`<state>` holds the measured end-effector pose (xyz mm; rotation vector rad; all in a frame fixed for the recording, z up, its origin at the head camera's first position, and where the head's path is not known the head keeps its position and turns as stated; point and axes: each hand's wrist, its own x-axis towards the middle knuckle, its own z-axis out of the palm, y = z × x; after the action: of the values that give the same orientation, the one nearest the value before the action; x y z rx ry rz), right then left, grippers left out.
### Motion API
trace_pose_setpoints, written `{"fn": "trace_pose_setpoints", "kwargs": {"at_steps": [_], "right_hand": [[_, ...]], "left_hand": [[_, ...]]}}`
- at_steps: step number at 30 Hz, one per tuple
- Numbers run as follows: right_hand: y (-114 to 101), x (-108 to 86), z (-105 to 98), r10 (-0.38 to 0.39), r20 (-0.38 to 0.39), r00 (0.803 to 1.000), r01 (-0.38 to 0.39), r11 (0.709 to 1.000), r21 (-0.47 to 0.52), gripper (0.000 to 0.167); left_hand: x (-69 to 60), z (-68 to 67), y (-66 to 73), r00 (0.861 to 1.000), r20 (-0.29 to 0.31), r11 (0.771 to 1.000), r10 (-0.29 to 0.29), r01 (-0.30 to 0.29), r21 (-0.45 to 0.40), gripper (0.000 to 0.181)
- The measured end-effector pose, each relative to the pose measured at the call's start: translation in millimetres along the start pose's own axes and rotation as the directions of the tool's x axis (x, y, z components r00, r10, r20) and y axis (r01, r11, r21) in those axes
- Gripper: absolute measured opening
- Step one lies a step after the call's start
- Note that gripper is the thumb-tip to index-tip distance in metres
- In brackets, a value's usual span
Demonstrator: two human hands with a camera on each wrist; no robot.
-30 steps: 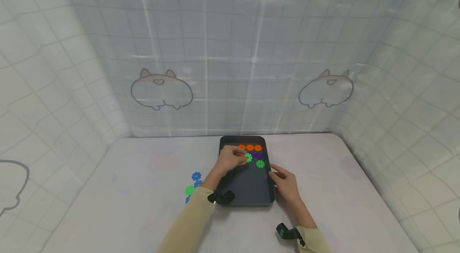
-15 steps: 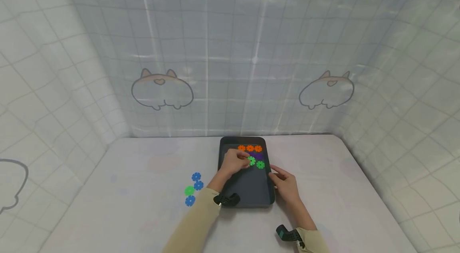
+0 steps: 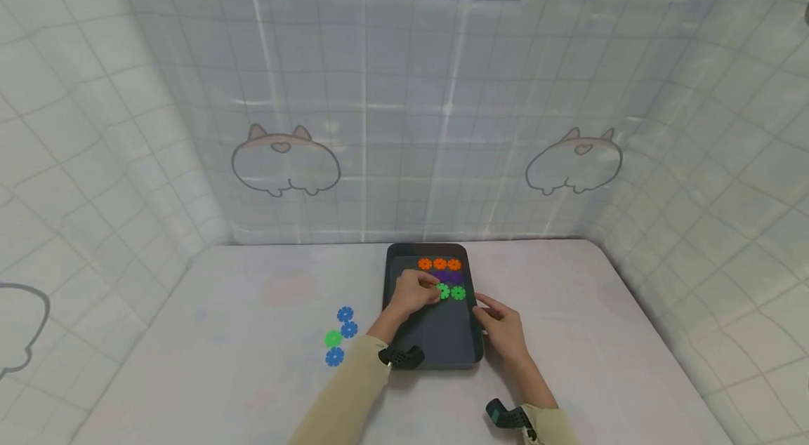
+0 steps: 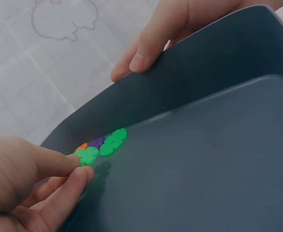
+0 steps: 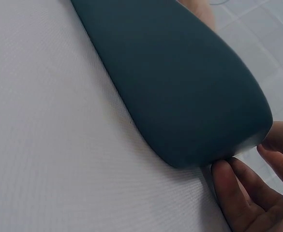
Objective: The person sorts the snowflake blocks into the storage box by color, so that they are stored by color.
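Between thumb and index finger, my left hand (image 3: 413,293) pinches a green flower-shaped disc (image 4: 87,155) low over the dark tray (image 3: 436,340). Right beside it, another green disc (image 3: 458,293) lies against the tray's right side. Farther back in the tray are a row of orange discs (image 3: 439,264) and purple discs (image 3: 454,278), the purple ones partly hidden by my left hand in the head view. My right hand (image 3: 502,329) holds the tray's right wall, its thumb at the rim in the left wrist view and fingers against the outside in the right wrist view.
On the white table (image 3: 253,361), left of the tray, lie blue discs (image 3: 349,329) and one green disc (image 3: 333,338). A patterned curtain wall (image 3: 404,185) rises behind the table. My left forearm passes over the tray's front left corner.
My left hand has shifted slightly right and toward me, bringing its green disc beside the other green one. My right hand has stayed at the tray's side.
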<state>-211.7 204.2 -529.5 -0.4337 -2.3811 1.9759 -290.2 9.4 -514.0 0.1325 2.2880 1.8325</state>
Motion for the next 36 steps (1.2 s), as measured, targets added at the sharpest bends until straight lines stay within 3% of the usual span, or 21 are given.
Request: {"fn": "trace_pose_setpoints", "kwargs": {"at_steps": [17, 22, 31, 36], "right_hand": [[-0.7, -2.1, 1.7, -0.007, -0.007, 1.0, 0.007, 0.999, -0.031, 0.037], [-1.7, -0.9, 2.3, -0.007, -0.012, 1.0, 0.007, 1.0, -0.026, 0.036], [0.1, 0.3, 1.6, -0.016, -0.005, 1.0, 0.016, 1.0, -0.023, 0.036], [-0.4, 0.5, 1.2, -0.02, -0.01, 1.0, 0.02, 0.999, -0.026, 0.036]], "left_hand": [[0.3, 0.4, -7.8, 1.0, 0.006, 1.0, 0.015, -0.015, 0.021, 0.02], [0.9, 1.1, -7.1, 1.0, -0.017, 0.998, 0.017, -0.016, 0.067, 0.02], [1.0, 5.4, -5.0, 0.997, -0.073, 0.994, -0.037, 0.045, 0.1, 0.016], [1.0, 7.5, -2.9, 0.994, -0.109, 0.987, -0.017, 0.034, 0.155, 0.017]]}}
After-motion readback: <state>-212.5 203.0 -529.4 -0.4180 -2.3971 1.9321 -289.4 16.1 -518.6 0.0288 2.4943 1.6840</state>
